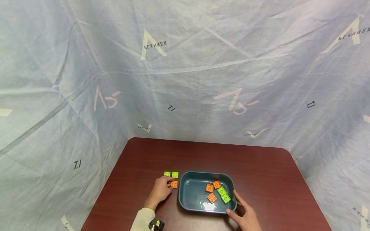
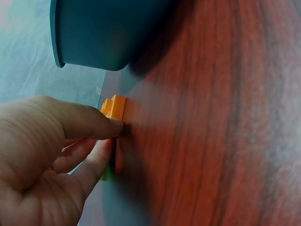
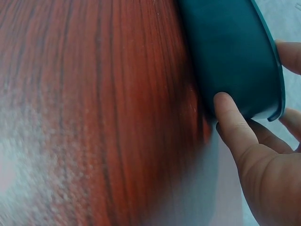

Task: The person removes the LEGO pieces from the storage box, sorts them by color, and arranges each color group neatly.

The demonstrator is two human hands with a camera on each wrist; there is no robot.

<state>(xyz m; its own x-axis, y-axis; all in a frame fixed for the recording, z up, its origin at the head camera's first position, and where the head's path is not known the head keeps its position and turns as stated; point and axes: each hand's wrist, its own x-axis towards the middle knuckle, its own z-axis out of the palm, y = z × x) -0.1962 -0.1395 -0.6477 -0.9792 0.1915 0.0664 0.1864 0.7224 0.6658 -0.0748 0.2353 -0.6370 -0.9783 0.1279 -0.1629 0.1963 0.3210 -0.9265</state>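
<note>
Orange square studded plastic brick (image 1: 174, 184) touching left hand (image 1: 162, 189), cannot tell whether pinched; lime-green studded bricks (image 1: 175, 174) just beyond; teal rounded rectangular tray (image 1: 192, 194) against spread right hand (image 1: 245, 215).

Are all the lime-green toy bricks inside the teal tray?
No, two lime-green toy bricks lie on the wood-grain table, outside the teal tray.
</note>
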